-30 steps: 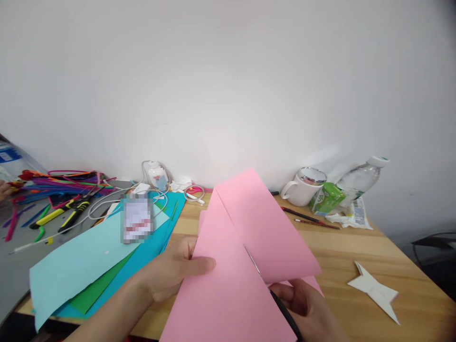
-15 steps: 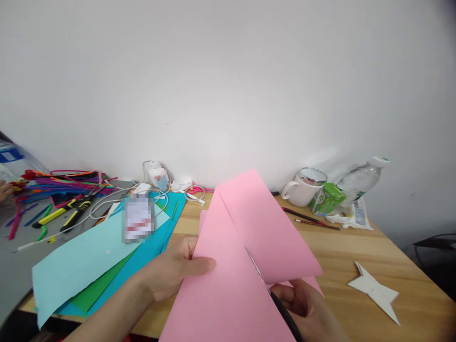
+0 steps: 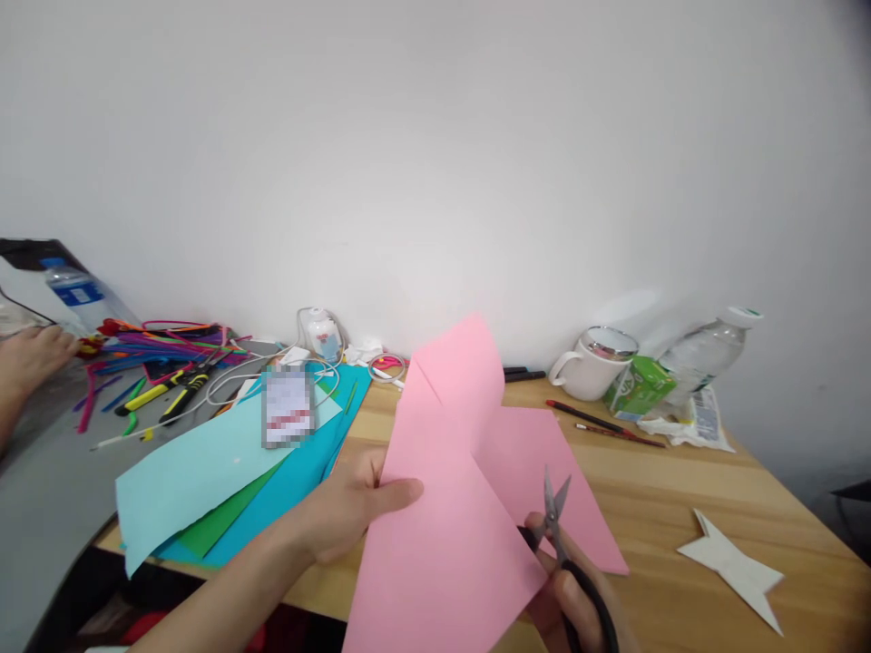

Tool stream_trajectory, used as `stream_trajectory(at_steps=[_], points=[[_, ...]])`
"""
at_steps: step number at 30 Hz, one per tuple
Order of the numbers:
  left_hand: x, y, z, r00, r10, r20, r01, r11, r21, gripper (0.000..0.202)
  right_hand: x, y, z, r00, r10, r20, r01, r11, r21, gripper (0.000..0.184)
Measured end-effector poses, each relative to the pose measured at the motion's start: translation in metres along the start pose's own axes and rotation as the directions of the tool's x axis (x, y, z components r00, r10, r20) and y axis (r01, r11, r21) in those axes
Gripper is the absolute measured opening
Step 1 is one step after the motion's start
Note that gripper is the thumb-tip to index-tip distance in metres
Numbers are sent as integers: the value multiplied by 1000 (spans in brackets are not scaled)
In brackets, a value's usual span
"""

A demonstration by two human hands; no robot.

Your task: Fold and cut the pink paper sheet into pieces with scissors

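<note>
My left hand (image 3: 367, 503) pinches the left edge of a partly cut pink sheet of paper (image 3: 435, 526), its thumb flat on top. Black-handled scissors (image 3: 554, 521) are in my right hand (image 3: 572, 589), blades parted and pointing up, clear of the cut. That hand is close to the sheet's lower right corner; whether it also touches the corner I cannot tell. The sheet's upper part bends back behind the cut. Beneath it, another piece of pink paper (image 3: 578, 508) rests on the wooden table (image 3: 653, 508).
Blue, green and pale paper (image 3: 197, 490) lies left under a blurred phone (image 3: 289, 408). Pliers (image 3: 183, 394) and pipe cleaners (image 3: 163, 349) are farther left, near another person's hand (image 3: 37, 354). A mug (image 3: 589, 367), green box (image 3: 640, 385), bottle (image 3: 711, 354) and folded white paper star (image 3: 735, 567) are right.
My right hand has drawn the scissors out of the cut, down and to the right. The pink sheet's flap has swung back. The view has shifted slightly left, showing another person's hand more fully.
</note>
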State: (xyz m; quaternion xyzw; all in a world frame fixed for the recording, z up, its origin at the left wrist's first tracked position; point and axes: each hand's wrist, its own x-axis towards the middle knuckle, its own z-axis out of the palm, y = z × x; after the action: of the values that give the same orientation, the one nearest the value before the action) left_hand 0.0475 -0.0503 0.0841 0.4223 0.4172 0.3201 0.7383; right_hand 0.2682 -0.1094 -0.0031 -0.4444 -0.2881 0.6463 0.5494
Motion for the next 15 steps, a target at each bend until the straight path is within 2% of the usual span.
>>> stream_trajectory(at_steps=[2,5,10,15], points=[[-5,-3,4,1000,11,-16,-11,999,34,25,0,3,5,994,-30,-101,27,999,-27,58],[-13,-6,8,999,34,-20,-32,996,82,25,-1,3,14,981,-57,-184,39,994,-103,53],[-25,-7,10,997,70,-32,-65,990,128,26,-9,-2,23,977,-114,-177,90,986,-141,45],[-21,-4,12,996,67,-53,-59,987,149,26,-16,-2,17,967,-193,-167,152,961,-231,37]])
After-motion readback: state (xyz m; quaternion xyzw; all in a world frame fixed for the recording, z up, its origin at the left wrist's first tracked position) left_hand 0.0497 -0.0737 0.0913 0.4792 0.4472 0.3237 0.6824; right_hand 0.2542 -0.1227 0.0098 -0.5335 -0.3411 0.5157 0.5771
